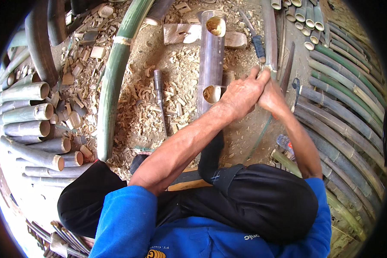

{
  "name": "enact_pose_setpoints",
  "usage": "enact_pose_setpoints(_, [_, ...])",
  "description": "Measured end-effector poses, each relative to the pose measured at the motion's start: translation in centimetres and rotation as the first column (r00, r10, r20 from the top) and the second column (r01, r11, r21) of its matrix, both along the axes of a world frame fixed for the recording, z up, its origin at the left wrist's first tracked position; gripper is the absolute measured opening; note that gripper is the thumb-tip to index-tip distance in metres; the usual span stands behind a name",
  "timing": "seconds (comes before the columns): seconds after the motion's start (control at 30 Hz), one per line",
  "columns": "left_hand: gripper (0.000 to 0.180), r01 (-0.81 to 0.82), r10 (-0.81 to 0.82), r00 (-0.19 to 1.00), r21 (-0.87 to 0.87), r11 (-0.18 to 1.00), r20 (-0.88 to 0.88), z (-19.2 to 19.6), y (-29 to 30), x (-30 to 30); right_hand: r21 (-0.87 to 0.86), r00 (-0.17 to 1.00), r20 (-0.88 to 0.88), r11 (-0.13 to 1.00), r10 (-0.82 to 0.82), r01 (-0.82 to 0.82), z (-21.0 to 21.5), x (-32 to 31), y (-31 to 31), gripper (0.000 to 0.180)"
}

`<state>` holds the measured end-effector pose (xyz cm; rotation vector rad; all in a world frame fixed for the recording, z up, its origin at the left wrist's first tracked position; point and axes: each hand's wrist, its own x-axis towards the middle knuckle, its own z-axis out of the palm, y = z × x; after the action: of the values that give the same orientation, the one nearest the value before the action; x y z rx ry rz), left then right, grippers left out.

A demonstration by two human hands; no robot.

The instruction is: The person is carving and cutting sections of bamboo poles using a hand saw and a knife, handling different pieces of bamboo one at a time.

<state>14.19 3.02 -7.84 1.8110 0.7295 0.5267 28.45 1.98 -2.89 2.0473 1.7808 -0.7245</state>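
My left hand and my right hand meet to the right of centre, closed and pressed together. Both grip at the near part of a slim grey-brown bamboo pole; my fingers hide much of that part. Left of them lies a thick bamboo tube with two openings cut in its upper side. Just beyond my hands rests a tool with a dark wrapped handle. A dark pointed strip, perhaps a blade, lies right of the pole. My left forearm reaches across toward the right.
A chisel-like tool lies among wood shavings. Left of it runs a long green bamboo pole. Cut bamboo pieces line the left side, and long poles are stacked right. A plastic bottle sits near my right forearm.
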Motion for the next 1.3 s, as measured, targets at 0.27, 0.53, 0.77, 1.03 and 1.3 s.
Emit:
enact_pose_setpoints(0.27, [0.095,-0.456,0.462,0.867,-0.073,0.887,0.189,-1.2,-0.8,-1.8,0.182,0.832,0.086,0.812,0.548,-0.554,0.4,-2.7,4.4,0.034])
enact_pose_setpoints(0.53, [0.103,-0.774,0.754,0.578,-0.082,0.628,0.311,-3.4,-2.9,-1.8,0.151,0.551,0.087,0.536,0.83,-0.831,-0.7,-6.5,6.5,0.014])
enact_pose_setpoints(0.77, [0.109,-0.368,0.386,0.916,-0.157,0.917,0.111,-0.6,-6.4,1.0,-0.198,0.739,-0.413,0.74,0.532,-0.643,-1.7,2.0,1.6,0.037])
enact_pose_setpoints(1.03, [0.112,-0.085,0.098,0.992,-0.165,0.983,0.076,-0.5,-7.0,-1.3,-0.266,0.845,-0.508,0.903,0.165,-0.337,-3.2,2.4,-4.8,0.046])
enact_pose_setpoints(1.3, [0.114,0.13,-0.132,0.991,-0.142,0.981,-0.009,-0.7,-5.9,-3.9,-0.301,0.778,-0.532,0.933,-0.335,0.196,-4.9,-4.2,-8.7,0.059])
